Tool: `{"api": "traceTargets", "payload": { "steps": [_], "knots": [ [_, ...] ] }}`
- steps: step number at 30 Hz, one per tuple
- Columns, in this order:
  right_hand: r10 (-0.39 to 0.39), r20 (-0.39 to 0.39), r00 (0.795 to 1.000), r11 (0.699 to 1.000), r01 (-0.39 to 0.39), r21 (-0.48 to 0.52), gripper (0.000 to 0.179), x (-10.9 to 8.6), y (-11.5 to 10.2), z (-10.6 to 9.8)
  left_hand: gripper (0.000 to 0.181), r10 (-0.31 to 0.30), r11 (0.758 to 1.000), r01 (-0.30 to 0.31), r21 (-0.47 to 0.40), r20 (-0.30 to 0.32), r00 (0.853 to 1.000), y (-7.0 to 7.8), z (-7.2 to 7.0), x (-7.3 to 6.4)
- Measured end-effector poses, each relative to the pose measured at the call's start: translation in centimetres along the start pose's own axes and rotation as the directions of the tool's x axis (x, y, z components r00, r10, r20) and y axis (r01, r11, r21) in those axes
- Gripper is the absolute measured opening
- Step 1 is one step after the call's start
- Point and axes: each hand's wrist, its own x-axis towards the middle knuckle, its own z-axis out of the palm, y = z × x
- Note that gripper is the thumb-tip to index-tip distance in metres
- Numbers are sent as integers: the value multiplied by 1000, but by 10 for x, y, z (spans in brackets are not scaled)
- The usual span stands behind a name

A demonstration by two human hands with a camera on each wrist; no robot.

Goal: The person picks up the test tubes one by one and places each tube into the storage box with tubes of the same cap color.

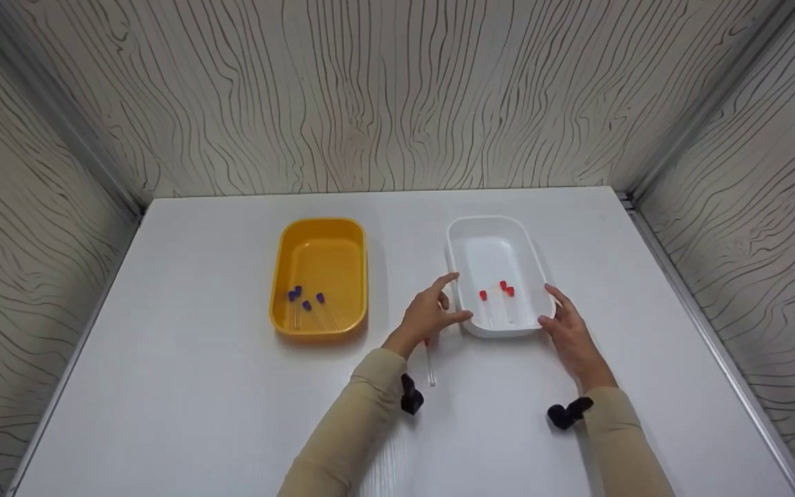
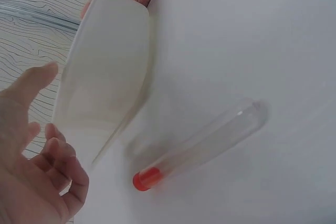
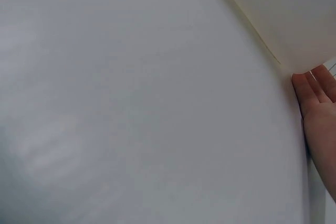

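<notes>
A white tray [image 1: 491,252] stands right of centre, with several red-capped tubes [image 1: 503,285] lying in its near end. At its left side is my left hand [image 1: 428,316]; thumb and index finger reach to the rim, the other fingers are bent without holding anything. My right hand [image 1: 572,338] holds the tray's near right corner, thumb at the rim; in the right wrist view its fingers [image 3: 315,85] lie against the outer wall. Below the left hand, one clear tube with a red cap [image 2: 149,178] lies on the table, partly hidden in the head view.
A yellow tray [image 1: 325,255] stands to the left, holding several blue-capped tubes [image 1: 307,305]. The white table [image 1: 183,386] is enclosed by wood-grain panels [image 1: 370,96] at the back and sides, with metal rails [image 1: 715,373] along its edges.
</notes>
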Motion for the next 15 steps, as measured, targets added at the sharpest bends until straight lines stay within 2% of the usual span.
{"api": "traceTargets", "payload": {
  "steps": [5, 15],
  "knots": [
    [6, 5, 1000, 1000, -6, -9, 69, 0, -1, 0, 68, 41, 999, -41, -18, -11, 999, -4, -4, -6],
    [8, -1, 1000, 1000, -8, -3, 69, 1, 0, -1, 59, 41, 997, -42, -62, -4, 999, -12, -6, -20]
  ]
}}
